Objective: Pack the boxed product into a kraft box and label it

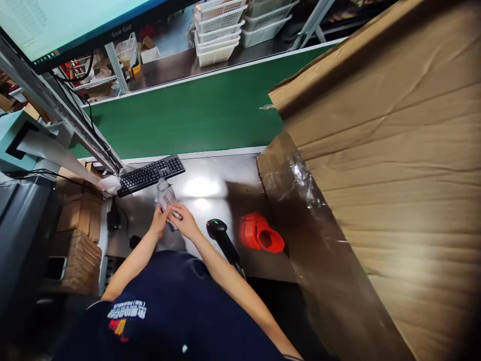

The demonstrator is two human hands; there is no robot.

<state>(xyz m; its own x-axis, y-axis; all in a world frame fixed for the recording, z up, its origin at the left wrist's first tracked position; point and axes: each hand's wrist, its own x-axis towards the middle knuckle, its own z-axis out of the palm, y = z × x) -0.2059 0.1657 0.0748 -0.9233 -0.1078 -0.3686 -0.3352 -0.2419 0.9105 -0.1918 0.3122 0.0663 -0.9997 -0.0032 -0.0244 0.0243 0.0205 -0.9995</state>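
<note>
Printer [13, 128]: pale blue-green casing with flat faces and a dark slot, a smooth white paper strip [62, 155] curving out of it.
Phone [56, 268]: flat rounded rectangle with a dark face and a pale rim, beside the cardboard stack.
Cardboard stack [80, 260]: brown sheets piled flat, their edges making a ridged, layered side.
Monitor [93, 42]: glossy lit screen in a straight black bezel, above the work surface.
Keyboard [152, 174]: long black slab with small raised keys, lying aslant.
Left hand [160, 219]: fingers closed on the near left edge of the packet.
Packet [165, 194]: small, crinkled, greyish plastic with a barcode label, held between both hands over the metal table, its far end by the keyboard.
Right hand [183, 220]: fingers bent and pinching the packet's near right side, fingertips close to the left hand's.
Green panel [188, 118]: smooth, matte band edged in white.
Metal table [203, 175]: sheeny grey, with bright glare patches.
Baskets [218, 37]: white, perforated, stacked.
Scanner [223, 240]: black, rounded head on a slim handle, green light on top.
Red piece [250, 231]: plastic-looking, round opening, blurred.
Cardboard box [394, 165]: large brown creased panels, shiny clear tape [306, 183] wrinkled along one side.
</note>
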